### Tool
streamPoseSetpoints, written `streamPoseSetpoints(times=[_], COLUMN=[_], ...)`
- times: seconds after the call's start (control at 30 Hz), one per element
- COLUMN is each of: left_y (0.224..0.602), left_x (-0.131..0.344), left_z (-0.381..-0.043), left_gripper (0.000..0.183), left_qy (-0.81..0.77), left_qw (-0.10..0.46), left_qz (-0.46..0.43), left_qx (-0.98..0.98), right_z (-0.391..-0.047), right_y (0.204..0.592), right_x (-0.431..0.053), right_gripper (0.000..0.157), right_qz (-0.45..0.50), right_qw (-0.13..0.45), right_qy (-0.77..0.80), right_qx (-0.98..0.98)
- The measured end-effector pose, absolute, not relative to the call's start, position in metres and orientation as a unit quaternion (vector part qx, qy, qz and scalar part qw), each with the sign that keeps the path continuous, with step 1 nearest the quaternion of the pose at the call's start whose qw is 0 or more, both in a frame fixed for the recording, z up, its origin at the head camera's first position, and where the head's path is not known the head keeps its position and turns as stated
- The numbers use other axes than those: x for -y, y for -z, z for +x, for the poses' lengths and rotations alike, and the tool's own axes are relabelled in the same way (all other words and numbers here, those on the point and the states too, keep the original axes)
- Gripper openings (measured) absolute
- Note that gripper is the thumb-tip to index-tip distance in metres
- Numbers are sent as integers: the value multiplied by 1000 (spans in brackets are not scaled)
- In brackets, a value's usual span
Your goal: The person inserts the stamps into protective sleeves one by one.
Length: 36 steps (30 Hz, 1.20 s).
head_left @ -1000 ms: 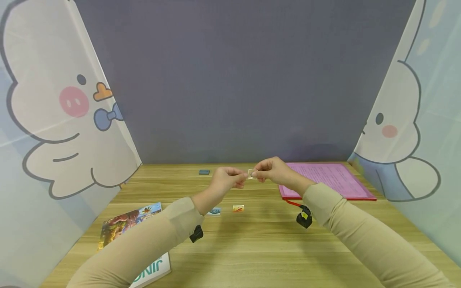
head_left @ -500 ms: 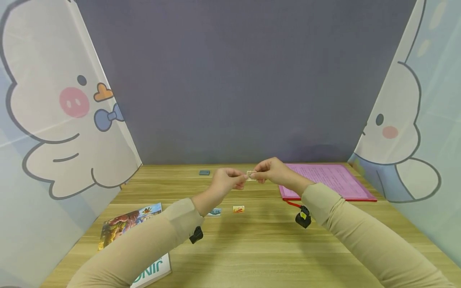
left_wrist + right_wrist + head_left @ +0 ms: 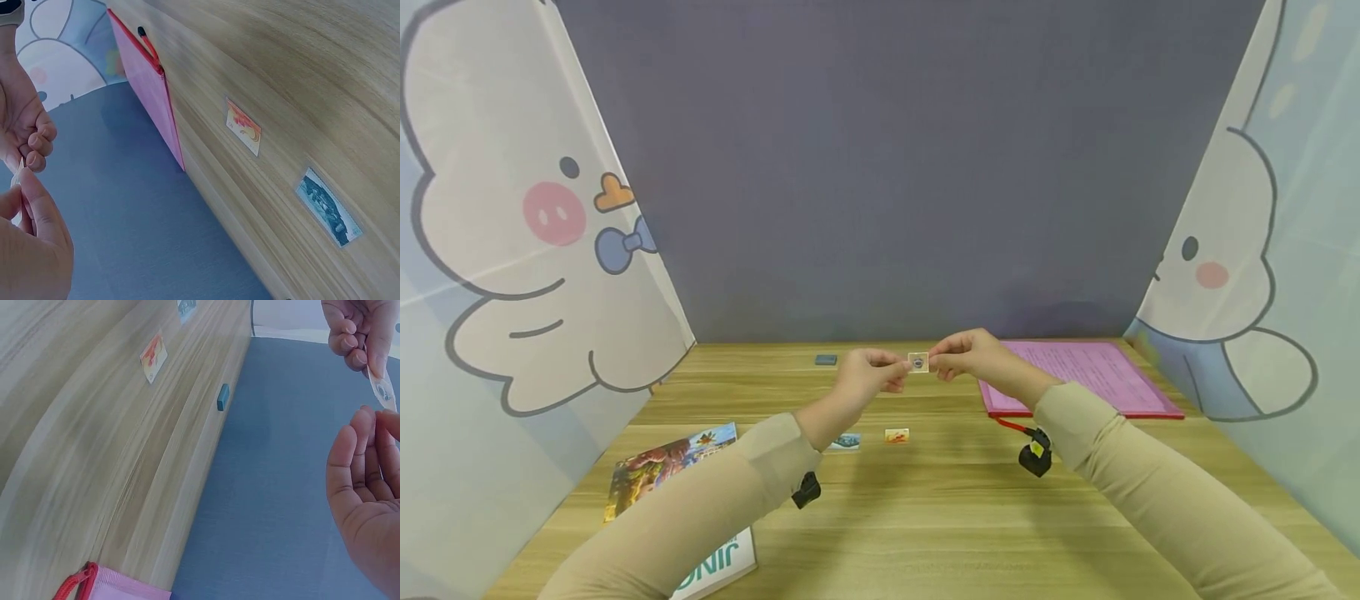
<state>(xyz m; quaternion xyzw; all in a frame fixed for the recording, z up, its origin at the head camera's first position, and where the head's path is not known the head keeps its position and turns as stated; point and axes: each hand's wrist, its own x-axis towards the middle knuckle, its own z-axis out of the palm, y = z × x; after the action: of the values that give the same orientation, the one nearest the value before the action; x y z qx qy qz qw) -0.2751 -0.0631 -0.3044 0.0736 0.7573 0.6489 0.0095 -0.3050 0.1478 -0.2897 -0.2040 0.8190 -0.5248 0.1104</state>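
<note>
Above the back of the table, my left hand (image 3: pixel 867 377) pinches the left edge of a small pale postage stamp (image 3: pixel 918 362) with a dark round print. My right hand (image 3: pixel 973 354) holds its fingertips at the opposite edge, thumb against fingers. In the right wrist view, the stamp (image 3: pixel 382 390) stands tilted between the two hands. Two more stamps lie flat on the table below: an orange one (image 3: pixel 897 435) and a blue one (image 3: pixel 847 441), partly behind my left forearm. The left wrist view shows the orange stamp (image 3: pixel 244 127) and blue stamp (image 3: pixel 328 206) unobstructed.
A small blue-grey block (image 3: pixel 826 360) lies near the table's back edge. At right is a pink pouch (image 3: pixel 1090 379) with red edging and a red pull. A colourful picture book (image 3: pixel 662 467) and a white book (image 3: pixel 726 567) lie left, partly under my left arm.
The held stamp has shifted slightly left. My right thumb, earlier overlapping its face, is now at its right edge, so the round print shows fully. Both arms stay nearly still.
</note>
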Motion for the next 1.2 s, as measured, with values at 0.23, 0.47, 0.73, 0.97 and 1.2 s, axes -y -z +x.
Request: streamPoseSetpoints(times=[0.23,0.47,0.73,0.97,1.2], left_y=[305,304,306,308,310], left_x=[63,61,61,60,58], left_z=[-275,-272,-274,-277,-280], left_gripper=[18,17,18,19,18], left_qy=[-653,-659,-655,-654,-656], left_qw=[3,9,6,2,1], left_qz=[73,81,76,77,76], left_qx=[-754,-747,-751,-753,-751], right_z=[-301,-300,-299,-298,-295], right_y=[291,293,298,300,304], right_x=[-145,-141,-136,-134,-130], right_gripper=[27,25,24,24,22], right_qz=[-205,-189,-178,-170,-140], right_qw=[119,104,87,73,47], right_qy=[538,552,567,573,589], right_qx=[-809,-806,-799,-799,-795])
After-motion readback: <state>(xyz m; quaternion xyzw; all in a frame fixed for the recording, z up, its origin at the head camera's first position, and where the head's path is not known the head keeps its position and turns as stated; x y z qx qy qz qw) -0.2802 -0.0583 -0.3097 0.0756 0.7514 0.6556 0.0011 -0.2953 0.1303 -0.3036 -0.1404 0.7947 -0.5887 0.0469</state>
